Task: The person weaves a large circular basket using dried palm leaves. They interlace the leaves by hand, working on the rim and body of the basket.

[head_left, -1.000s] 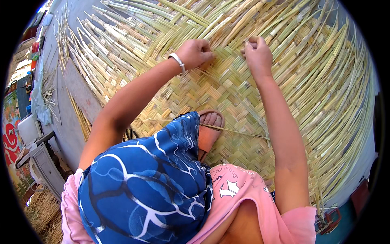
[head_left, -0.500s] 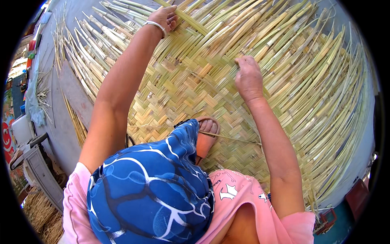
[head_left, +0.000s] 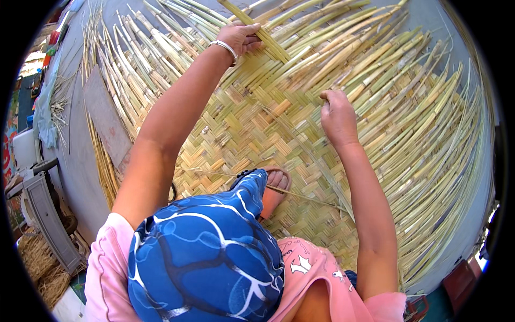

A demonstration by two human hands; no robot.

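A large mat of woven yellow-green leaf strips [head_left: 268, 134] lies on the ground, its loose strip ends fanning out far and right. My left hand [head_left: 240, 37], a white bracelet on its wrist, reaches to the far edge and grips a long loose strip [head_left: 268, 44] that lies across the others. My right hand [head_left: 337, 112] rests on the woven part to the right, fingers curled and pinching a strip end at its top. My foot in a sandal [head_left: 274, 189] stands on the mat near me.
Grey ground [head_left: 75, 155] borders the mat on the left, with a flat board [head_left: 104, 115] lying on the strips there. A grey slatted crate [head_left: 45, 214] and dry straw [head_left: 37, 268] sit at the lower left. A cloth [head_left: 47, 104] lies at the far left.
My left hand left the woven middle, stretched out to the far loose ends and took hold of a strip. My right hand shifted a little right and nearer, staying on the weave.
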